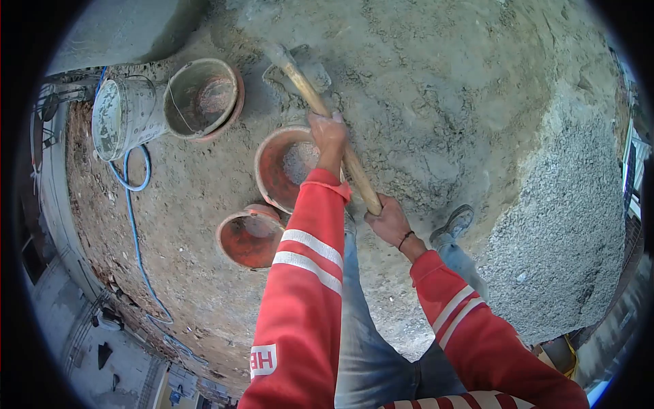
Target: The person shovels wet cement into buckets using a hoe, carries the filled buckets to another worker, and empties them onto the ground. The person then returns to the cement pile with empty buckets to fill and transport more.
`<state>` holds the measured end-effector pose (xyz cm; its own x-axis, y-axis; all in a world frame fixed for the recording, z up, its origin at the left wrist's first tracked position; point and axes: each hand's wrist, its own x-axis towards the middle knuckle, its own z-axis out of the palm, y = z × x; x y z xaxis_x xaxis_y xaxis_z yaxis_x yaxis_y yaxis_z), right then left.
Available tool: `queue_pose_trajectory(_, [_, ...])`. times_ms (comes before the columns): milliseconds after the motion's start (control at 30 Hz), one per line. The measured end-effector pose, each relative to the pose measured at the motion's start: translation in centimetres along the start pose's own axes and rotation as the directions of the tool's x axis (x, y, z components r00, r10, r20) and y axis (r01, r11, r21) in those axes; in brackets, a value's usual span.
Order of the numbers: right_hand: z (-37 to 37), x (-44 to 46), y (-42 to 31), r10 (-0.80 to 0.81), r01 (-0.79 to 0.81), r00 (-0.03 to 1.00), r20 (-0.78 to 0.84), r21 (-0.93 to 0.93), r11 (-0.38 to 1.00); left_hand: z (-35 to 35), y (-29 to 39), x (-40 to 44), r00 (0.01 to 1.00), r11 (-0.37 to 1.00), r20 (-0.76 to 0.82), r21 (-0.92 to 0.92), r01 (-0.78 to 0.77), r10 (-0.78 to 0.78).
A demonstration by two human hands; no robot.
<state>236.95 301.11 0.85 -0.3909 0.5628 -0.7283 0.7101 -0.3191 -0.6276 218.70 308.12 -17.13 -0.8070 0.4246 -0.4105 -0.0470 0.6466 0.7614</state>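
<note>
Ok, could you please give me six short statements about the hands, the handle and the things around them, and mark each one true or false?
1. The left hand and the right hand both grip the handle. True.
2. The right hand is the one nearer the blade. False: the left hand is nearer; the right is at the handle's other end.
3. The hose is red. False: the hose is blue.
4. The gravel lies on the right side of the picture. True.
5. A dark band is on the right wrist. True.
6. The white bucket is beside the gravel. False: it is on the left side of the picture, far from it.
</note>
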Motion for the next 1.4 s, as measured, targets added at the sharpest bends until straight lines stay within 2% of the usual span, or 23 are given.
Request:
queue_pose_trajectory(33, [0.5,2.5,0.1,-0.019,0.019,1.000,0.009,0.016,1.000,-0.7,-0.1,2.3,0.994,0.980,-0.081,0.189,-0.063,0.080])
queue_pose_trajectory(100, [0.9,5.8,0.4,-0.045,0.043,0.999,0.025,0.049,0.998,-2.6,0.9,5.8,0.950,0.959,0.154,0.130,0.254,-0.272])
queue_pose_trajectory(133, [0.8,7.0,0.3,-0.081,0.085,0.995,0.058,-0.070,0.994,-2.8,1.0,5.8,0.953,0.958,0.143,0.143,0.248,-0.267])
queue_pose_trajectory(167, [0.2,7.4,0.6,-0.114,0.132,0.988,0.101,-0.186,0.974,-3.3,1.0,5.0,0.943,0.966,0.208,0.054,0.253,-0.259])
queue_pose_trajectory(200, [-0.9,7.0,1.2,-0.122,0.141,0.986,0.116,-0.170,0.975,-3.7,1.2,3.7,0.931,0.964,0.269,-0.035,0.263,-0.245])
queue_pose_trajectory(300, [-4.8,4.9,3.1,-0.108,0.149,0.976,0.187,-0.224,0.963,-1.8,3.2,-1.9,0.909,0.911,0.128,-0.064,0.408,-0.398])
queue_pose_trajectory(367, [-8.1,3.1,5.9,0.011,0.064,0.964,0.264,-0.274,0.960,0.9,0.3,-4.4,0.856,0.838,0.164,-0.184,0.514,-0.490])
queue_pose_trajectory(467, [-13.4,0.5,10.4,0.006,0.087,0.965,0.264,-0.338,0.937,5.8,-1.2,-9.7,0.832,0.810,0.065,-0.199,0.551,-0.551])
queue_pose_trajectory(533, [-16.6,-1.1,13.1,0.027,0.077,0.956,0.292,-0.339,0.937,8.1,-0.1,-13.6,0.827,0.818,0.051,-0.121,0.562,-0.560])
queue_pose_trajectory(600, [-19.1,-3.4,15.0,0.052,0.079,0.943,0.327,-0.376,0.923,10.7,-2.1,-17.3,0.825,0.825,-0.044,-0.086,0.559,-0.563])
queue_pose_trajectory(633, [-20.4,-4.9,16.0,0.064,0.072,0.948,0.311,-0.406,0.911,11.7,-1.2,-19.6,0.808,0.806,-0.042,-0.126,0.579,-0.587])
queue_pose_trajectory(733, [-22.2,-10.1,19.0,0.125,0.001,0.959,0.254,-0.443,0.896,12.5,-0.1,-27.1,0.794,0.772,0.068,-0.196,0.604,-0.604])
queue_pose_trajectory(767, [-22.4,-12.2,19.2,0.172,-0.044,0.954,0.245,-0.452,0.891,12.6,-4.0,-29.3,0.829,0.798,0.101,-0.228,0.558,-0.551])
queue_pose_trajectory(833, [-21.7,-16.2,20.4,0.284,-0.166,0.933,0.220,-0.439,0.883,11.6,-1.1,-33.7,0.774,0.692,0.193,-0.356,0.627,-0.602])
queue_pose_trajectory(867, [-21.5,-18.0,20.8,0.297,-0.188,0.938,0.181,-0.454,0.871,11.8,-2.1,-35.3,0.757,0.674,0.215,-0.350,0.650,-0.618])
queue_pose_trajectory(933, [-21.9,-18.9,21.3,0.314,-0.209,0.937,0.153,-0.474,0.855,11.6,1.5,-36.8,0.765,0.684,0.220,-0.348,0.642,-0.606])
queue_pose_trajectory(1033, [-22.4,-17.0,21.7,0.254,-0.183,0.961,0.108,-0.437,0.880,11.7,7.4,-34.5,0.841,0.723,0.198,-0.437,0.535,-0.503])
queue_pose_trajectory(1067, [-22.3,-14.6,21.2,0.165,-0.113,0.982,0.091,-0.418,0.902,11.7,8.6,-32.1,0.876,0.746,0.184,-0.465,0.477,-0.445])
queue_pose_trajectory(1133, [-21.7,-8.3,17.9,-0.012,0.041,0.997,0.081,-0.369,0.928,11.9,9.4,-25.2,0.956,0.865,0.091,-0.408,0.292,-0.280])
queue_pose_trajectory(1167, [-20.9,-4.5,16.3,-0.030,0.060,0.995,0.094,-0.338,0.939,11.8,10.6,-21.3,0.971,0.859,0.082,-0.454,0.235,-0.222])
queue_pose_trajectory(1233, [-19.7,1.5,12.7,-0.155,0.156,0.988,0.023,-0.234,0.960,12.3,11.5,-13.6,0.986,0.922,0.015,-0.352,0.160,-0.165])
queue_pose_trajectory(1333, [-18.5,6.8,9.4,-0.084,0.102,0.991,0.102,-0.196,0.975,13.6,9.5,-5.4,0.988,0.920,0.058,-0.358,0.156,-0.145])
queue_pose_trajectory(1400, [-17.5,7.4,9.2,-0.028,0.041,0.997,0.066,-0.208,0.977,14.2,8.8,-4.4,0.929,0.926,0.178,-0.143,0.350,-0.324])
